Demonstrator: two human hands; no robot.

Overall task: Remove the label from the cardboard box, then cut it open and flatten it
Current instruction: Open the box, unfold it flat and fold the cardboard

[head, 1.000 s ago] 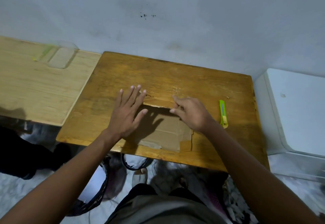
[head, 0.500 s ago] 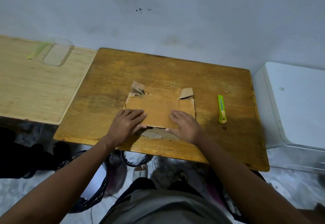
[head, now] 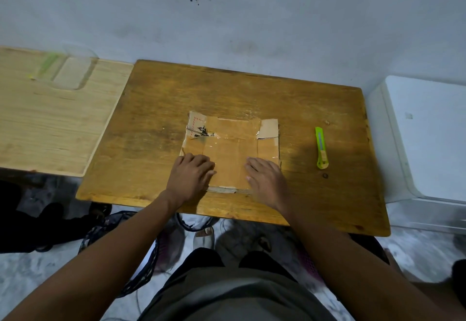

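2 hands, left hand (head: 190, 178) and right hand (head: 264, 180), press palms-down, fingers loosely curled, gripping nothing, on the flattened cardboard box (head: 230, 144); green cutter (head: 321, 148) lies right of them on the worktop (head: 151, 129).

One flattened cardboard box (head: 233, 149) on view, one green utility knife (head: 321, 148), and two hands: left hand (head: 191, 178), right hand (head: 266, 181). Two benches here, dark bench (head: 156, 124) and pale bench (head: 50, 124). One clear tray (head: 71, 73), one white cabinet (head: 428, 139).
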